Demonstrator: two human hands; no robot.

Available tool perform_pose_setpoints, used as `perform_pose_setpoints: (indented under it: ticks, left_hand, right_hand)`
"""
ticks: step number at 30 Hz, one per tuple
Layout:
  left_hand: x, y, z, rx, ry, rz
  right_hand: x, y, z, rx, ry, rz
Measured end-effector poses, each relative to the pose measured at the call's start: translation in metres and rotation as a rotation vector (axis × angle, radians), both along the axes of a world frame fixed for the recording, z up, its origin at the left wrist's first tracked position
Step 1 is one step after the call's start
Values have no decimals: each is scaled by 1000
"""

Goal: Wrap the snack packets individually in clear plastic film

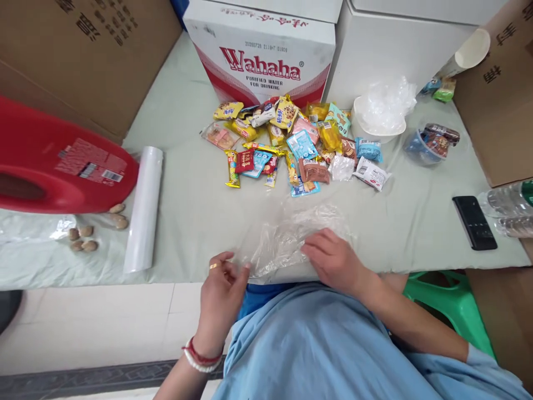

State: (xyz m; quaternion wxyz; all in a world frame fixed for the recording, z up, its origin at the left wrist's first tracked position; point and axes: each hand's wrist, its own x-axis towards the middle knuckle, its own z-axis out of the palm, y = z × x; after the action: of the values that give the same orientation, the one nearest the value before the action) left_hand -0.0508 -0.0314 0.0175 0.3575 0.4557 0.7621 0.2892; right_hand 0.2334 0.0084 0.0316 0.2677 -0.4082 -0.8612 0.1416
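Note:
A clear, crumpled plastic bag point(287, 236) lies at the table's front edge, between my two hands. My left hand point(222, 286), with a ring and bracelets, has its thumb and curled fingers at the bag's left edge, closed on it. From the other side, my right hand point(333, 258) bends its fingers together over the bag's right part; the fingertips are partly hidden against the film. Just beyond the bag is a pile of small wrapped snacks point(302, 144) in yellow, blue, red and brown packets. Neither hand touches the pile.
At left are a red jug point(62, 158), a white plastic roll point(144, 208) and several nuts point(87, 230). A Wahaha carton point(266, 50) stands behind. Rightward are a white bowl with plastic film point(358, 128), a clear snack tub point(420, 150), a phone point(474, 222) and bottles point(508, 200).

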Motion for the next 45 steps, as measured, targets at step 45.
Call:
perform_pose_setpoints:
  ticks: [45]
  left_hand:
    - [-28, 107, 19, -229, -245, -484]
  right_hand:
    - [-84, 43, -36, -79, -244, 407]
